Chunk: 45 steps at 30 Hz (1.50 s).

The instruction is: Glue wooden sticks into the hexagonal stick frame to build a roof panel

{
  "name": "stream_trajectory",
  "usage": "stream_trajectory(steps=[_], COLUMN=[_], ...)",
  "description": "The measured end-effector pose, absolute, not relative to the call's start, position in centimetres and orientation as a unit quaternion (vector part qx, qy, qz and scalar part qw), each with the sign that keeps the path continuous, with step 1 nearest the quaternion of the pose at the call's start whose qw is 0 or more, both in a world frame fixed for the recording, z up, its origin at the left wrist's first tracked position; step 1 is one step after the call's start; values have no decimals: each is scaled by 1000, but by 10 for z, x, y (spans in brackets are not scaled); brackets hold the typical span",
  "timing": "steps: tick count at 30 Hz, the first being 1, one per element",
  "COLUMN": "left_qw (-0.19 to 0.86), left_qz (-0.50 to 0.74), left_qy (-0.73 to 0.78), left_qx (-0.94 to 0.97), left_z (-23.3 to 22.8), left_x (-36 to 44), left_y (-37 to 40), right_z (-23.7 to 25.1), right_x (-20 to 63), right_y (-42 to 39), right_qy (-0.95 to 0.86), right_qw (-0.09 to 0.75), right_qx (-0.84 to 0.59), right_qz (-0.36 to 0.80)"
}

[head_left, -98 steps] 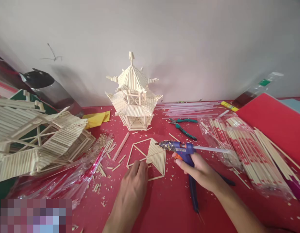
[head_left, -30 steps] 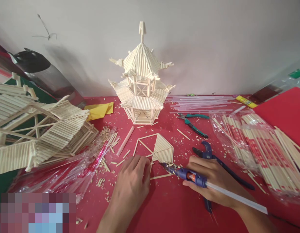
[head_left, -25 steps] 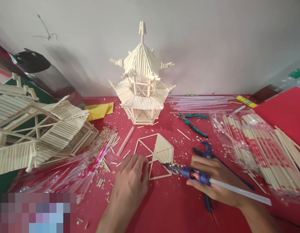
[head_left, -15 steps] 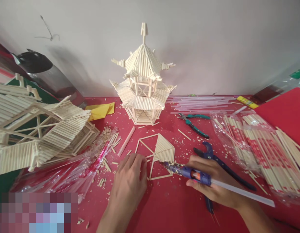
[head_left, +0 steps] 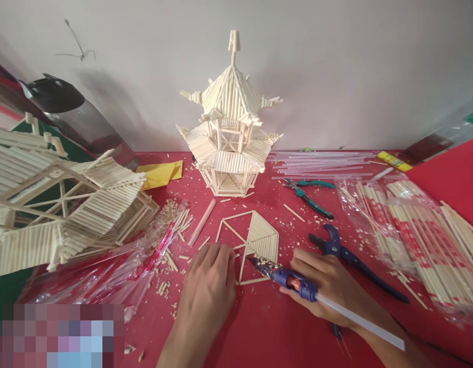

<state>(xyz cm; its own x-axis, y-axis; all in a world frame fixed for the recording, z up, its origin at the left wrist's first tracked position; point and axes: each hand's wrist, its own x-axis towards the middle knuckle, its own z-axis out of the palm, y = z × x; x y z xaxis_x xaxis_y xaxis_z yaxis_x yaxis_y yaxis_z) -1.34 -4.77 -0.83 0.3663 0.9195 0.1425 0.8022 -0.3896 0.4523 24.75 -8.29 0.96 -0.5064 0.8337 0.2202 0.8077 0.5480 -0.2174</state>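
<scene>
**While the glue gun points leftward into the stick frame, the left hand sits against its opposite edge**

The hexagonal stick frame (head_left: 263, 237) lies flat at the centre of the picture, slatted on its right side and open on the parts that show at left and bottom. Its spokes fan from a hub, and it has no clear long axis of its own.

What matters is the line of the glue gun (head_left: 297, 284): it runs from lower right up to the hub, its nozzle tip just beside a lower spoke. Whether tip and wood touch, I cannot tell.

The left hand (head_left: 209, 276) is nearer the frame, its fingers curled close together at the lower-left edge; whether they pinch a stick is hidden. The right hand (head_left: 323, 281), lower right of centre, is wrapped around the gun, so only the nozzle reaches the wood.

Farther out, blue cutters (head_left: 333, 246) lie right of centre, bagged sticks (head_left: 420, 245) fill the right, a pagoda model (head_left: 231, 161) stands at upper centre, and another stick model (head_left: 102, 204) lies at left.
</scene>
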Motion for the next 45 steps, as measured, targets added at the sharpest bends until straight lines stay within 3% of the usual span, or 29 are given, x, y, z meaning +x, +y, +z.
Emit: stream_trajectory(steps=[28,45], left_qw=[156,163], left_qz=[168,198], left_qy=[531,503], left_qx=[816,825], left_z=[-10,-8], left_x=[-14,-16], left_y=[-48,-46], right_z=[10,25], right_x=[250,254], right_y=[-84,-79], right_qy=[-870,-806], right_qw=[152,198], right_qx=[-468,-508], right_qz=[32,230])
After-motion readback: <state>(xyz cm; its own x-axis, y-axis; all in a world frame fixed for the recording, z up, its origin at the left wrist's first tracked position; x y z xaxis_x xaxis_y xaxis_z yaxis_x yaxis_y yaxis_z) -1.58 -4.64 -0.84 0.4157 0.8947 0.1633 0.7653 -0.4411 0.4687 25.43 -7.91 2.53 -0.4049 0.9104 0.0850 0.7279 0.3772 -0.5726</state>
